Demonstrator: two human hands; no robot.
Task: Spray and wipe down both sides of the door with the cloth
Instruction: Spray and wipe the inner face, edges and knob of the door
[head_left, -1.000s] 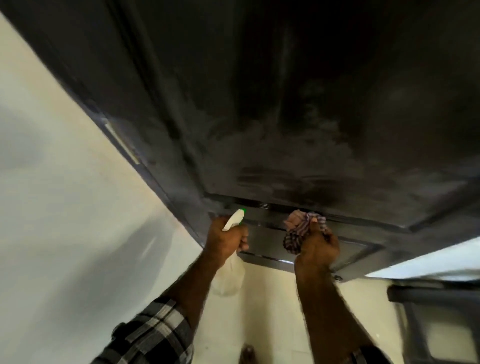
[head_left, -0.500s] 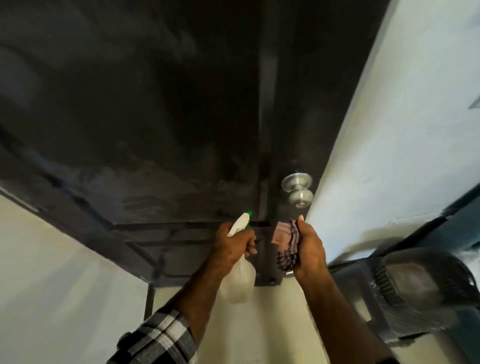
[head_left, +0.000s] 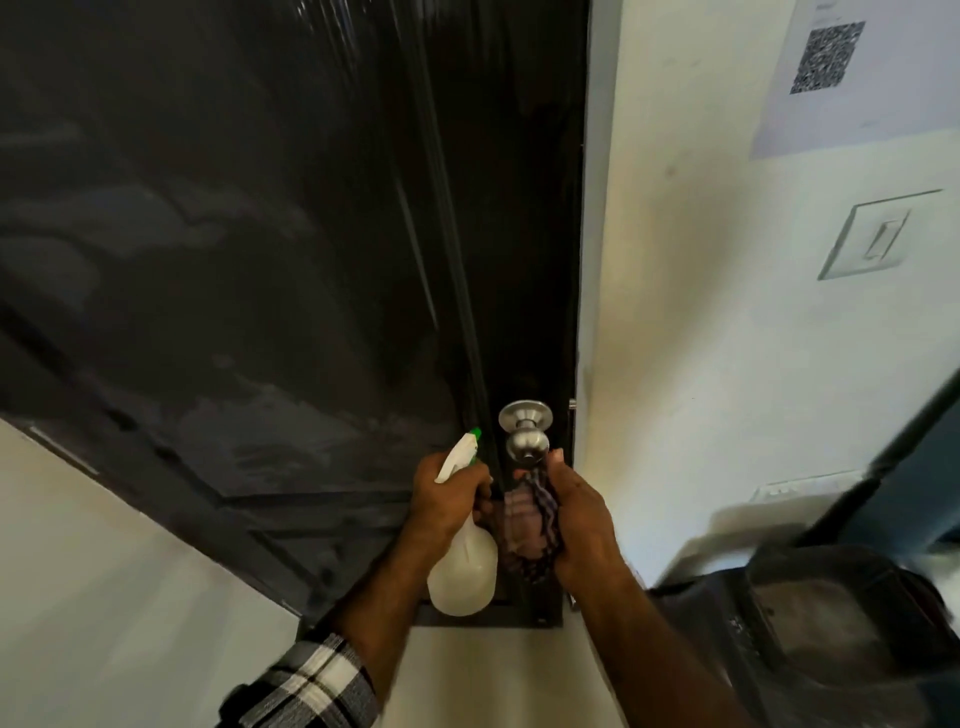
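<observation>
Nearest: plaid sleeve (head_left: 311, 686) on the left forearm, low in view. Left hand (head_left: 449, 493) grips the neck of the white spray bottle (head_left: 462, 566), fingers curled round it below the green-tipped nozzle, which points up and away toward the door; the bottle body hangs below the hand. Cannot tell if a finger sits on the trigger. Right hand (head_left: 579, 519) holds the bunched checked cloth (head_left: 527, 525), fingers curled round it, thumb up near the knob. Cloth is just right of the bottle, possibly touching it, and directly below the metal door knob (head_left: 525, 434).

Further: dark door (head_left: 260, 234) fills the left and centre, glossy with pale smears and wet-looking patches on the panel left of the knob. Its right edge meets the pale wall (head_left: 701, 338). On the wall, a light switch (head_left: 872, 239) and, far top right, a sheet with a QR code (head_left: 826, 57). Near right, a dark bin-like object (head_left: 831, 623), blurred.

Judgement: wiping is at the latch side, around the knob.

Risks: both hands are full, so turning the knob with the cloth-holding hand could slip on the smooth metal. Spraying this close could put liquid on the wall or switch. Wet patches could dry streaky if left.
</observation>
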